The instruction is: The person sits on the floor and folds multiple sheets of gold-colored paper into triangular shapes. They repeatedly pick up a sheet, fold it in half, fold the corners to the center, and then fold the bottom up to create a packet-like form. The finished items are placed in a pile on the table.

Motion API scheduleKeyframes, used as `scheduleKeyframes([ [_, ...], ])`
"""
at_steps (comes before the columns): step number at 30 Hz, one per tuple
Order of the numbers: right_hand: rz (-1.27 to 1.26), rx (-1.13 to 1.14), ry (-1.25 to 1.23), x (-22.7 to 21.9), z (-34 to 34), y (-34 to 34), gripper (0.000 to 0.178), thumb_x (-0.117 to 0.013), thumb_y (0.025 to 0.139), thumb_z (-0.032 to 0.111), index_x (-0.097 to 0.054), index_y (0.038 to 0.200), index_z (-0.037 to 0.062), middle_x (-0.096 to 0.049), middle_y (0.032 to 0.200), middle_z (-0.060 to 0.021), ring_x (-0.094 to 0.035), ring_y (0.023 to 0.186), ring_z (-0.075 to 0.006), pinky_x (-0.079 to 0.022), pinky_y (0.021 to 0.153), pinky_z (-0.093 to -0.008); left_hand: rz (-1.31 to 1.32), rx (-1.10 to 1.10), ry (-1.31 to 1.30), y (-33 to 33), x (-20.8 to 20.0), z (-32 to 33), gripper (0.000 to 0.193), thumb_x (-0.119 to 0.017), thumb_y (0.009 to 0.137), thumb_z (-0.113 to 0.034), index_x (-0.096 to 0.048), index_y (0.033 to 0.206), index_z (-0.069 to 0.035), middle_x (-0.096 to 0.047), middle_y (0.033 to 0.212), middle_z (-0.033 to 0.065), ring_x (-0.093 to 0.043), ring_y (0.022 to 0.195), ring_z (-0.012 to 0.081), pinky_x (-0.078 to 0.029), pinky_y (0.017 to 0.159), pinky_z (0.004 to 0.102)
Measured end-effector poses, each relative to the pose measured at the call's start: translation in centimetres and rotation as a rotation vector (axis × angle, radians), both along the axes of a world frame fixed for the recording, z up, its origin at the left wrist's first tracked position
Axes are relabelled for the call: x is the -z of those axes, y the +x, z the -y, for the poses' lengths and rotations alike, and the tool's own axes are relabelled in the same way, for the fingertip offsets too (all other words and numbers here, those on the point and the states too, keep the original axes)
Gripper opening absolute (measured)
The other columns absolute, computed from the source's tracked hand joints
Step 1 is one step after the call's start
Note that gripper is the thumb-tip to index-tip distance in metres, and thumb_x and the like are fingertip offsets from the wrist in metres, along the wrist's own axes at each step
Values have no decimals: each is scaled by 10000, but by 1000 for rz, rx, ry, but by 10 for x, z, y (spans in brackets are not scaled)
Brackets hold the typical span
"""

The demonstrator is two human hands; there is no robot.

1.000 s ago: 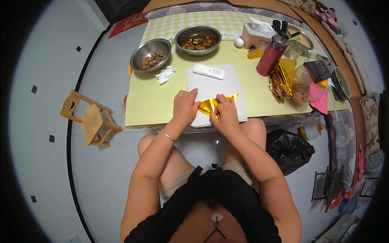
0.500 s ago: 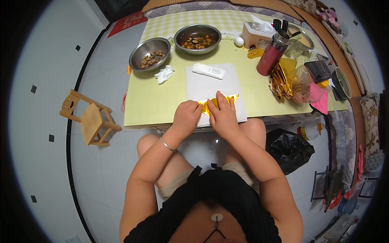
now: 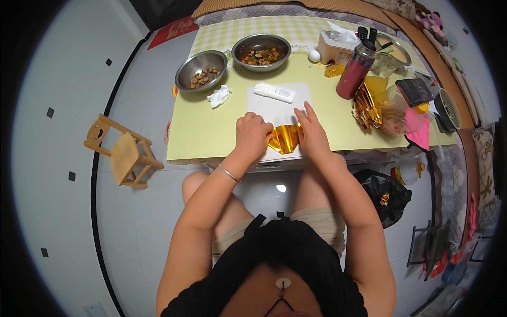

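Hands first: my left hand (image 3: 253, 136), curled, is pinching the left end of the gold foil (image 3: 285, 139). Between my hands the foil is bowing over white paper (image 3: 280, 113) near the worktop (image 3: 211, 132) edge, looking light, slick and easily creased, so its sides are probably offering the safest hold. My right hand (image 3: 314, 136), fingers spreading, is touching its right edge; whether gripping, I cannot tell.
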State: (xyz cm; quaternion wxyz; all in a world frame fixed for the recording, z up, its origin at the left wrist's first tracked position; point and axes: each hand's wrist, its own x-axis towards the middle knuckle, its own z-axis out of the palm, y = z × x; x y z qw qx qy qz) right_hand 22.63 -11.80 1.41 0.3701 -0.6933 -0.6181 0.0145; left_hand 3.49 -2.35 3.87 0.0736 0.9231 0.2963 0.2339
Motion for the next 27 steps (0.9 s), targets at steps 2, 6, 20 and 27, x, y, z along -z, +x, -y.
scheduleKeyframes([
  [2,66,-62,-30,-5,-3,11,614,-643,818,-52,-533,1407,80,-410,1545,-210,-511,1315,-401,-483,1028,-430,-9,-11,35,5,-2,-3,340,-790,754,-143,-697,1076,-90,-634,988,109,-549,1109,327,-398,981,499],
  [6,229,-179,-21,-9,-12,29,674,-700,776,-24,-518,1418,69,-427,1539,-189,-407,1420,-377,-377,1155,-424,-30,-32,103,11,5,-10,624,-800,746,-167,-565,1311,-41,-629,1108,161,-520,1192,360,-314,1116,538],
  [20,196,-375,-159,-26,-36,41,759,-704,708,113,-507,1440,82,-604,1121,-146,-555,1135,-342,-362,1132,-505,-107,-16,-170,23,1,-20,431,-747,682,-118,-682,1096,-17,-666,1021,173,-584,1031,369,-488,894,430],
  [27,210,-365,-409,-32,-46,44,362,-715,717,142,-699,1078,109,-663,981,-116,-626,1006,-321,-507,877,-438,-281,-3,-201,30,-17,-25,394,-755,679,-117,-716,1066,-57,-683,961,129,-598,991,354,-494,891,434],
])
